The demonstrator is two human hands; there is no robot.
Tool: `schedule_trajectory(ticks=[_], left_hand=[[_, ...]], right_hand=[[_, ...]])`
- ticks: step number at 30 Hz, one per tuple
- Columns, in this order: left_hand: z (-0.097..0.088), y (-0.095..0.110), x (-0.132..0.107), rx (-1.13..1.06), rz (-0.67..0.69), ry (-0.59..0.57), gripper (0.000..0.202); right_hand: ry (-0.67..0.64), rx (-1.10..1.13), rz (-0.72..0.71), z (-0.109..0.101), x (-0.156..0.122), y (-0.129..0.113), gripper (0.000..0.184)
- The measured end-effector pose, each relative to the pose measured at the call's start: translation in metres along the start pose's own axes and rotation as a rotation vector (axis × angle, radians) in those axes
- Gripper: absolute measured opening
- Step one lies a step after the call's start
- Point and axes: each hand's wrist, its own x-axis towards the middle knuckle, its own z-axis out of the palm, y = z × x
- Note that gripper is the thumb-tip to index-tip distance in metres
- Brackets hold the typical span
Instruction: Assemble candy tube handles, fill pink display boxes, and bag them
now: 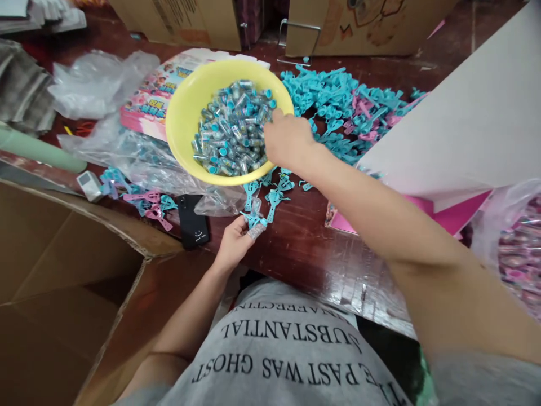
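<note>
My left hand (236, 239) is closed on a small blue plastic piece (256, 220) near the table's front edge. Its thumb carries a silvery, glittery wrap. A clear part stands up from that piece. More blue plastic pieces (275, 198) lie just beyond it. A yellow bowl (181, 115) holds many small clear bottles with blue caps (236, 132). Over the bowl's right rim reaches my right hand (291, 138), fingers curled down at the bottles. Its fingertips are mostly hidden, so what they grip does not show.
Blue and pink plastic pieces (338, 101) are heaped behind my right arm. A black phone (193, 221) lies left of my left hand, by clear plastic bags (139, 155). Cardboard boxes stand at the back (177, 22) and front left (63, 254). A white panel (456, 113) rises at right.
</note>
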Motion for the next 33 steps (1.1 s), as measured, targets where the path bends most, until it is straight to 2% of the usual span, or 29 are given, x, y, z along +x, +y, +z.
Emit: schedule_trajectory(ticks=[1,2,4,6,8,10,12,14,16,18,20,21,23,25,27,30,33], left_hand=[[0.000,0.000,0.000,-0.040,-0.034,-0.023,0.052],[0.001,0.000,0.001,-0.086,-0.070,-0.053,0.054],[0.006,-0.001,0.003,-0.174,-0.137,-0.126,0.055],[0.013,0.000,0.006,-0.227,-0.180,-0.208,0.053],[0.022,0.002,0.008,-0.226,-0.197,-0.284,0.050],[0.032,0.006,0.009,-0.170,-0.185,-0.344,0.049],[0.041,0.011,0.009,-0.079,-0.109,-0.376,0.047],[0.048,0.015,0.008,0.031,0.035,-0.379,0.043],[0.051,0.018,0.006,0.178,0.231,-0.361,0.033],[0.052,0.020,0.004,0.339,0.423,-0.354,0.023],[0.051,0.020,0.004,0.442,0.512,-0.365,0.019],[0.051,0.020,0.005,0.453,0.491,-0.375,0.020],[0.051,0.020,0.008,0.411,0.355,-0.417,0.024],[0.055,0.021,0.010,0.339,0.192,-0.497,0.028],[0.061,0.022,0.011,0.272,0.069,-0.598,0.029],[0.072,0.028,0.008,0.178,-0.119,-0.756,0.025],[0.086,0.034,0.005,0.062,-0.369,-0.945,0.026]], right_hand=[[0.005,-0.031,0.059,-0.015,-0.026,-0.006,0.032],[-0.026,0.001,0.060,-0.028,-0.054,-0.013,0.026],[-0.100,0.263,0.023,-0.042,-0.111,-0.025,0.019],[-0.115,0.504,0.112,-0.041,-0.159,-0.031,0.017],[-0.107,0.673,0.223,-0.032,-0.193,-0.032,0.021],[-0.095,0.753,0.290,-0.024,-0.213,-0.030,0.024],[-0.074,0.754,0.313,-0.021,-0.223,-0.027,0.025],[-0.059,0.693,0.345,-0.022,-0.229,-0.025,0.024],[-0.085,0.656,0.442,-0.024,-0.234,-0.024,0.029],[-0.155,0.660,0.585,-0.026,-0.241,-0.023,0.046],[-0.210,0.677,0.664,-0.027,-0.249,-0.022,0.057],[-0.207,0.675,0.648,-0.028,-0.253,-0.021,0.055],[-0.165,0.644,0.523,-0.031,-0.263,-0.019,0.049],[-0.112,0.559,0.375,-0.036,-0.272,-0.019,0.047],[-0.107,0.451,0.316,-0.043,-0.282,-0.018,0.035],[-0.154,0.317,0.308,-0.058,-0.295,-0.014,0.051],[-0.130,0.223,0.209,-0.077,-0.304,-0.005,0.065]])
